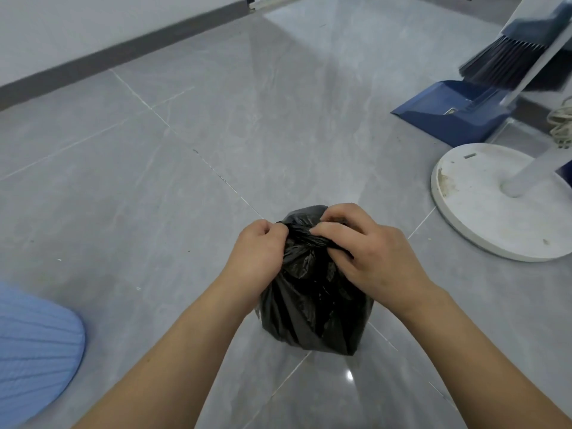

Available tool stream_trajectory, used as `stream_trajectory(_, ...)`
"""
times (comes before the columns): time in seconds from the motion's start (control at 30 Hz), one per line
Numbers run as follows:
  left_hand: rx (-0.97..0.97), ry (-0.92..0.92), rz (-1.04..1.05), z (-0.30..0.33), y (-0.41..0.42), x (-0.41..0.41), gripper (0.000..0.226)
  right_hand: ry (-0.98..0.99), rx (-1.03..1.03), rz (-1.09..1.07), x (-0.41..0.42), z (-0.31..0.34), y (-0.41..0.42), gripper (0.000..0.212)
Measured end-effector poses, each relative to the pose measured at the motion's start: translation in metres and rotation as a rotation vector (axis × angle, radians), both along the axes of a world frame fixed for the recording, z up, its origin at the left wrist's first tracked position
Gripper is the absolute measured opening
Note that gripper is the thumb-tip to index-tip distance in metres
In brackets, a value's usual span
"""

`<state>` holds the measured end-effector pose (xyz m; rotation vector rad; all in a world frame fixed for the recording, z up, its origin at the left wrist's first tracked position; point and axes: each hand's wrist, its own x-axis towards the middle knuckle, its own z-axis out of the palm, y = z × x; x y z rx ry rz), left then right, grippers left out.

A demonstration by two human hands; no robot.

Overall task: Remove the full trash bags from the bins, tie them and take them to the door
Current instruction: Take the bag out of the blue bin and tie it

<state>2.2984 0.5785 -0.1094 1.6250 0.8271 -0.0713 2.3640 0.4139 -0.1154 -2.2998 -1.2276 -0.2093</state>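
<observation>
At the lower left edge of the frame we see a pale blue ribbed fabric (34,345). Our two bare forearms reach up from the bottom toward the centre, where a black trash bag (312,308) stands on the grey tiled floor (154,196), full and gathered at its top. Our left hand (257,255) has its fingers curled tight, pinching the bunched neck of the bag from the left. Our right hand (371,252) lies over the neck from the right, its fingers bent and pinching the twisted plastic. Beyond, at the right of the frame, sits a round white stand base (483,218) with a pole rising from it. Further up right, a blue dustpan (448,113) lies beneath a dark-bristled broom (507,63). A dark baseboard (108,57) crosses the upper left.
</observation>
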Motion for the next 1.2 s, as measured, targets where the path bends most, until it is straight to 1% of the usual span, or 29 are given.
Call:
stream_trajectory(0.03,-0.023,-0.036,0.002,0.001,-0.001,-0.002,0.011,0.006,0.004,-0.003,0.002,0.0,-0.002,0.027)
stream_trajectory(0.07,-0.059,-0.089,-0.016,0.0,-0.003,-0.004,0.015,0.024,0.0,-0.018,0.003,0.001,-0.002,0.024)
stream_trajectory(0.1,-0.071,-0.142,-0.062,-0.001,-0.004,-0.009,0.027,0.062,-0.009,-0.04,0.005,0.002,-0.002,0.022)
stream_trajectory(0.13,-0.019,-0.174,-0.138,-0.003,-0.006,-0.013,0.039,0.123,-0.019,-0.066,0.006,0.003,-0.002,0.022)
stream_trajectory(0.2,0.25,-0.17,-0.291,-0.009,-0.011,-0.02,0.06,0.289,-0.033,-0.111,0.008,0.006,-0.002,0.02)
stream_trajectory(0.23,0.401,-0.17,-0.331,-0.012,-0.012,-0.022,0.067,0.364,-0.034,-0.126,0.009,0.007,-0.002,0.019)
stream_trajectory(0.27,0.514,-0.186,-0.345,-0.015,-0.014,-0.023,0.069,0.425,-0.029,-0.133,0.009,0.008,-0.003,0.016)
stream_trajectory(0.33,0.65,-0.222,-0.333,-0.017,-0.014,-0.021,0.056,0.537,-0.014,-0.124,0.009,0.011,-0.004,0.01)
stream_trajectory(0.4,0.771,-0.216,-0.345,-0.018,-0.014,-0.018,0.039,0.686,0.016,-0.098,0.01,0.014,-0.005,0.005)
stream_trajectory(0.43,0.811,-0.203,-0.35,-0.018,-0.013,-0.016,0.035,0.773,0.026,-0.083,0.011,0.016,-0.006,0.004)
stream_trajectory(0.47,0.832,-0.192,-0.347,-0.018,-0.012,-0.014,0.035,0.866,0.034,-0.069,0.013,0.017,-0.006,0.007)
stream_trajectory(0.53,0.82,-0.196,-0.327,-0.016,-0.011,-0.012,0.038,1.123,0.068,-0.039,0.016,0.02,-0.008,0.011)
stream_trajectory(0.6,0.74,-0.227,-0.28,-0.013,-0.009,-0.013,0.043,1.378,0.142,-0.04,0.019,0.019,-0.011,0.041)
stream_trajectory(0.63,0.672,-0.249,-0.254,-0.012,-0.008,-0.013,0.046,1.454,0.164,-0.045,0.02,0.019,-0.012,0.049)
stream_trajectory(0.67,0.587,-0.265,-0.238,-0.011,-0.007,-0.015,0.049,1.482,0.177,-0.056,0.02,0.019,-0.012,0.048)
stream_trajectory(0.7,0.483,-0.269,-0.236,-0.009,-0.006,-0.017,0.051,1.472,0.181,-0.065,0.019,0.019,-0.012,0.039)
stream_trajectory(0.77,0.26,-0.24,-0.265,-0.007,-0.005,-0.02,0.054,1.427,0.178,-0.096,0.017,0.018,-0.012,0.016)
stream_trajectory(0.8,0.194,-0.216,-0.293,-0.006,-0.005,-0.021,0.053,1.425,0.186,-0.096,0.016,0.018,-0.011,0.011)
stream_trajectory(0.83,0.185,-0.195,-0.325,-0.006,-0.005,-0.021,0.048,1.433,0.195,-0.087,0.015,0.018,-0.01,0.011)
stream_trajectory(0.9,0.271,-0.165,-0.366,-0.008,-0.005,-0.019,0.032,1.412,0.186,-0.067,0.012,0.019,-0.009,0.017)
stream_trajectory(1.0,0.408,-0.183,-0.362,-0.014,-0.009,-0.018,0.014,1.28,0.094,-0.074,0.012,0.022,-0.008,0.023)
stream_trajectory(1.03,0.42,-0.189,-0.358,-0.016,-0.01,-0.018,0.014,1.226,0.065,-0.08,0.011,0.022,-0.008,0.021)
stream_trajectory(1.1,0.386,-0.175,-0.328,-0.017,-0.012,-0.017,0.019,1.062,0.017,-0.12,0.009,0.022,-0.008,0.008)
stream_trajectory(1.13,0.368,-0.17,-0.317,-0.018,-0.012,-0.017,0.021,0.955,-0.015,-0.136,0.008,0.022,-0.009,0.008)
stream_trajectory(1.2,0.388,-0.183,-0.35,-0.019,-0.011,-0.017,0.025,0.776,-0.037,-0.122,0.007,0.019,-0.012,0.027)
